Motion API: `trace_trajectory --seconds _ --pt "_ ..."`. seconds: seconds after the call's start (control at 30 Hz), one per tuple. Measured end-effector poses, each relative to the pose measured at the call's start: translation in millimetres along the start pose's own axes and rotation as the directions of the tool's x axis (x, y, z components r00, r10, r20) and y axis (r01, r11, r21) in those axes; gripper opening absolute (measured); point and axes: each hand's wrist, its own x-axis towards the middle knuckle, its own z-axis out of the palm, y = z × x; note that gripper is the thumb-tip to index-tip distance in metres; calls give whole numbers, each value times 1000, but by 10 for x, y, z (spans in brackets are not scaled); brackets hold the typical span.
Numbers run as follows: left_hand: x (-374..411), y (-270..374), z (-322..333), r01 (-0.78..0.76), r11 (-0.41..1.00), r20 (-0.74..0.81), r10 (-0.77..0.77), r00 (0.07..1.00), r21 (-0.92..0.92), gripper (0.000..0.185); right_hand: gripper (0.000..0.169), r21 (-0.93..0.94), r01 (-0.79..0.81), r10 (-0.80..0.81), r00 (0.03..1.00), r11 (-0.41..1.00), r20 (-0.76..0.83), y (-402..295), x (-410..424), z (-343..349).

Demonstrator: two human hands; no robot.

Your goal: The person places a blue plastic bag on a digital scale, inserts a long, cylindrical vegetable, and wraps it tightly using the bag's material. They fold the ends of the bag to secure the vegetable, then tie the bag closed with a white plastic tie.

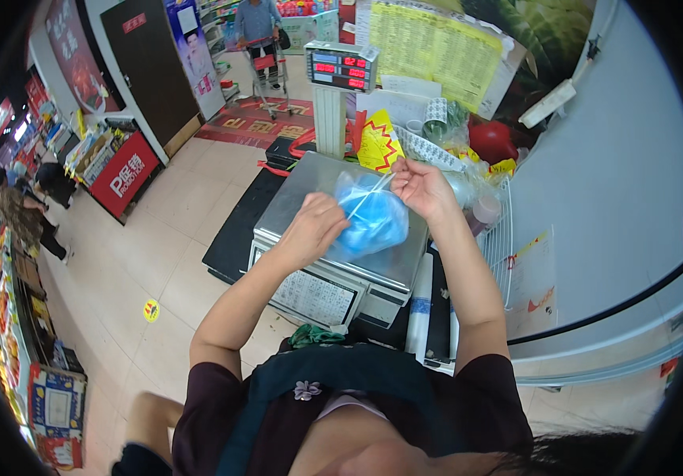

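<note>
A clear plastic bag with blue contents is over the steel platform of a weighing scale; whether it rests there I cannot tell. Its top is drawn together, with thin white plastic ends pulled apart. My left hand pinches one end at the bag's left side. The other end, at the upper right, is between the fingertips of my right hand. Above the platform, the scale's display on its post shows red lit digits. A keypad is on the scale's front.
A wire basket stands right of the scale, near label rolls and plastic bags. White plastic rolls lie along the scale's right side. A person with a shopping cart stands beyond the counter. At the lower left, another person's bare limb shows close by.
</note>
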Motion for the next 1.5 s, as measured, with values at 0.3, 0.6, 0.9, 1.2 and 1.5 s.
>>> trace_trajectory --seconds 0.3,0.6,0.9,1.2,1.5 --pt "-59 198 -8 299 944 30 -298 954 -137 12 34 -435 141 -58 979 889 198 303 -216 279" --pt "-518 290 155 354 670 119 -370 921 -653 23 30 -263 135 -100 985 955 142 422 -7 116" --pt "-79 350 -32 363 158 270 -421 866 -918 76 27 -862 232 166 927 450 336 690 -658 605" --pt "-401 34 -92 472 594 174 -488 855 -651 42 19 -919 279 -218 950 279 222 245 -236 101" --pt "-655 -73 278 394 879 54 -394 917 -270 92 90 -902 431 -357 844 8 400 729 -461 -264"
